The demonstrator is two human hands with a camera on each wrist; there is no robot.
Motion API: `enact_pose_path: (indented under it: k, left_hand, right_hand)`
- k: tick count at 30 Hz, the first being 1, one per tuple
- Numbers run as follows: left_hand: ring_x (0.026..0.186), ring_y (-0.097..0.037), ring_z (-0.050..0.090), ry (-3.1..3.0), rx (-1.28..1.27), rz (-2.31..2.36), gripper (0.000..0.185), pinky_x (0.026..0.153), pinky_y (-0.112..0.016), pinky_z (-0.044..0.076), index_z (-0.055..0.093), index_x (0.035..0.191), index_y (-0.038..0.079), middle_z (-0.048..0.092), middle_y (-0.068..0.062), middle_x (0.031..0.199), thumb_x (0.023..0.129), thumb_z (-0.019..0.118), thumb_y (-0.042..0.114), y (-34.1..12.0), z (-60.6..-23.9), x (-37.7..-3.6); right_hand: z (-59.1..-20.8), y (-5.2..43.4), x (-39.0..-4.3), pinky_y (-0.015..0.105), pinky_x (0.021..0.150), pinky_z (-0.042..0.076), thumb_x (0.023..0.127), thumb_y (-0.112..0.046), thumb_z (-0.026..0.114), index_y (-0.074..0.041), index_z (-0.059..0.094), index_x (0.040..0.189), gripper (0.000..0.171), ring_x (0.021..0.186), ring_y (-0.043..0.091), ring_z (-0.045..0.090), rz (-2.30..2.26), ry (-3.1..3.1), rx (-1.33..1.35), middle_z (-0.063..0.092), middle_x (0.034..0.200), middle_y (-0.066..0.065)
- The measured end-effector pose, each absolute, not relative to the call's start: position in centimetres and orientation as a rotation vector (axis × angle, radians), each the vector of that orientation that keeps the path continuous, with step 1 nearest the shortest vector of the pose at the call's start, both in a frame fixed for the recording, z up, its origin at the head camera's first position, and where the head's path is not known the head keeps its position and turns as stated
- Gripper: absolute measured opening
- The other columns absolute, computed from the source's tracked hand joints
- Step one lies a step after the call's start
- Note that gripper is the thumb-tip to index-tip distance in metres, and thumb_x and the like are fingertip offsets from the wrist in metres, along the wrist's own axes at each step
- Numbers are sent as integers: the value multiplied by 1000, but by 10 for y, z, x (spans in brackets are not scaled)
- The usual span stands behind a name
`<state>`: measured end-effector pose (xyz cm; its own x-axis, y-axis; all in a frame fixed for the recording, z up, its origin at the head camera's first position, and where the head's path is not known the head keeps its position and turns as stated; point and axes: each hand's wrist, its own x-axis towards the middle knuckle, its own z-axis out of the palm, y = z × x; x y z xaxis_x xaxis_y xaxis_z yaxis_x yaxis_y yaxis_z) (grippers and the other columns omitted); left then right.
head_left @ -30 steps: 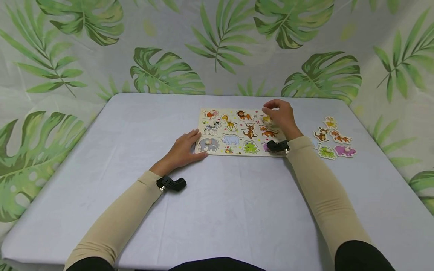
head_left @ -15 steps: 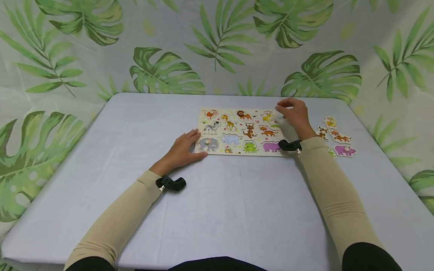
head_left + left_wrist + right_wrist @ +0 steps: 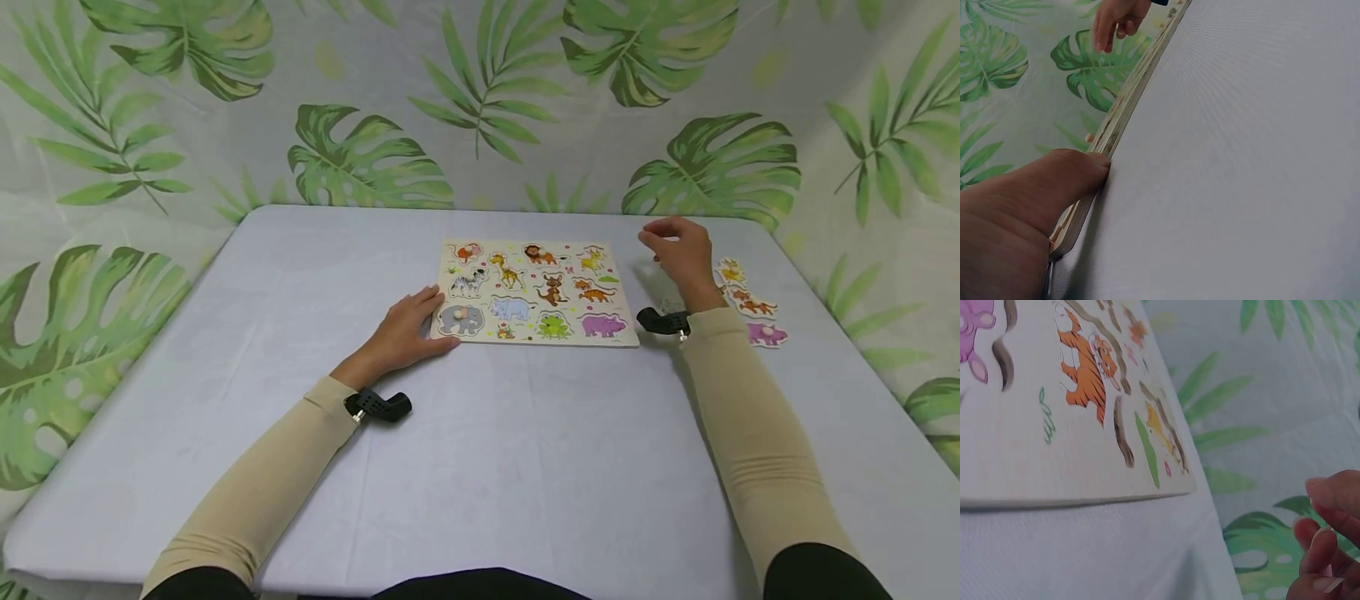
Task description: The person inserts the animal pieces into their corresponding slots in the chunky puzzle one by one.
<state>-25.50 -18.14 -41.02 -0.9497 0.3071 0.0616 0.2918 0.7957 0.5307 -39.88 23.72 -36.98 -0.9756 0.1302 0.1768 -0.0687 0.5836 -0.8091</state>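
A wooden animal puzzle board [image 3: 525, 340] lies on the table, with printed animals in cut-out recesses. An elephant piece [image 3: 461, 319] with a round knob sits at its near-left corner. My left hand [image 3: 405, 332] rests at that corner, fingers along the left edge. In the left wrist view my thumb [image 3: 1069, 175] presses on the board's front edge. My right hand [image 3: 681, 257] hovers right of the board, fingers loosely bent, thumb and fingertips apart and nothing visible between them. The tiger recess [image 3: 1085, 378] shows bare in the right wrist view.
Loose animal pieces lie right of the board, partly hidden by my right hand and wrist: a yellow piece [image 3: 731, 269], a tiger piece [image 3: 753, 303] and a purple hippo piece [image 3: 767, 334]. A leaf-patterned cloth [image 3: 480, 100] hangs behind the white table [image 3: 480, 467].
My right hand has moved right from over the board's far-right corner toward the loose pieces, uncovering the yellow animal and hippo recesses. My left hand and the board have stayed put.
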Motion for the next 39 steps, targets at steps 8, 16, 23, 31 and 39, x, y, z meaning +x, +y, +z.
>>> enact_pose_path:
  k: [8,16,23,31,39]
  left_hand:
    - [145,-31,18,2943,499,874,84,118,-47,14,34,149,2,24,-12,158,85,69,45,-181,-408,-254]
    - [145,-33,20,2952,519,858,84,117,-49,16,33,149,1,24,-14,157,86,68,45,-181,-410,-255]
    - [146,-28,17,2951,495,849,85,119,-44,11,33,149,3,24,-11,158,86,68,46,-181,-410,-256]
    - [146,-27,17,2955,495,841,84,119,-43,11,34,149,2,24,-11,158,85,69,46,-182,-410,-257]
    - [146,-26,17,2951,488,851,84,119,-44,11,34,149,4,24,-10,158,86,68,46,-182,-411,-257]
  right_hand:
    - [-361,250,-393,21,62,47,88,-44,67,-15,67,114,39,74,13,58,1401,-2596,-157,61,106,-3]
    - [-355,263,-388,18,57,46,86,-41,70,-17,68,112,35,70,9,57,1524,-2533,-227,61,98,-10]
    - [-352,276,-385,19,57,47,87,-36,71,-15,69,111,32,65,8,56,1594,-2471,-225,59,95,-12]
    - [-350,292,-387,17,53,46,86,-30,73,-14,69,110,29,62,7,56,1696,-2367,-283,60,91,-11]
    - [-349,308,-383,17,49,47,84,-25,76,-12,70,106,27,62,8,56,1867,-2196,-300,64,86,-7]
